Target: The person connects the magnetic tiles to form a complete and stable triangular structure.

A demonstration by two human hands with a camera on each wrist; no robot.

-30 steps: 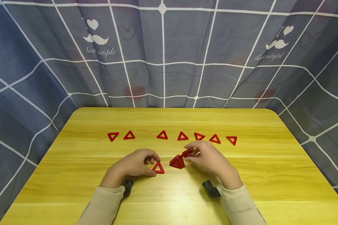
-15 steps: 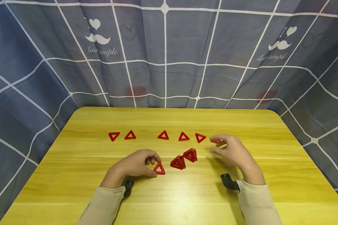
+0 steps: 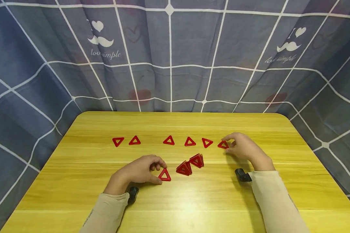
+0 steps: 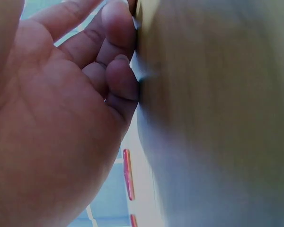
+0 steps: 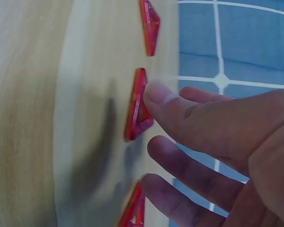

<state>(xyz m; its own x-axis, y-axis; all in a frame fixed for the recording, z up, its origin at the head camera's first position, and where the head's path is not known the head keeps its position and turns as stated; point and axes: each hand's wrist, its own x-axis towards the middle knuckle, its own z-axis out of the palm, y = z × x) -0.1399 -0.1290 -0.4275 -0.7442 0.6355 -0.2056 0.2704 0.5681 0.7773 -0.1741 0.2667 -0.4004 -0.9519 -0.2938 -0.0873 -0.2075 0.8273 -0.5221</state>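
In the head view, a red triangular frame tile (image 3: 168, 179) lies between the thumb and forefinger of my left hand (image 3: 138, 170), pinched by its left side. The left wrist view shows that hand (image 4: 57, 127) with curled fingertips at the tabletop; the pinched tile is out of sight there. My right hand (image 3: 248, 149) is at another red triangular tile (image 3: 219, 146) in the far row, forefinger and thumb spread around its right side. From the right wrist, the thumb (image 5: 199, 125) overlaps that tile (image 5: 132, 106); I cannot make out a firm hold.
Two small stacks of red triangular tiles, a left one (image 3: 183, 169) and a right one (image 3: 196, 160), sit between my hands. Several single tiles, such as the leftmost one (image 3: 117, 144), form a row farther back. A blue checked curtain (image 3: 175, 81) borders the wooden table (image 3: 175, 200).
My right hand let go of a tile at the right stack, then moved right and away to the far row. My left hand and its tile have stayed put.
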